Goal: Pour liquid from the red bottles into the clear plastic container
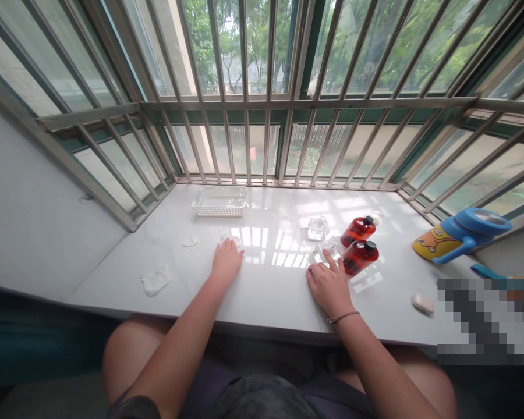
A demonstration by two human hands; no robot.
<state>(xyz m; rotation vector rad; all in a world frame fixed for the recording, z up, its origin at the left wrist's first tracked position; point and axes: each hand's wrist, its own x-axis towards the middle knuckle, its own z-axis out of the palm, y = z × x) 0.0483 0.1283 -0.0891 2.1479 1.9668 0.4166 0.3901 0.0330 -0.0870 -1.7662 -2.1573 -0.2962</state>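
Observation:
My left hand lies palm down on the white tabletop, its fingers stretched forward. A small, crumpled white piece, perhaps tissue, shows at its fingertips. My right hand rests with spread fingers at the near side of a clear glass dish, which it partly covers. Whether the fingers press on the dish I cannot tell. Behind it sits a second clear glass dish. Just right of my right hand, a red bottle with a black cap stands in front of a similar red bottle.
A white perforated basket stands near the window bars. Crumpled white tissue and a smaller white scrap lie left. To the right are a blue-and-yellow cup, a pale rounded object and a blurred-out patch.

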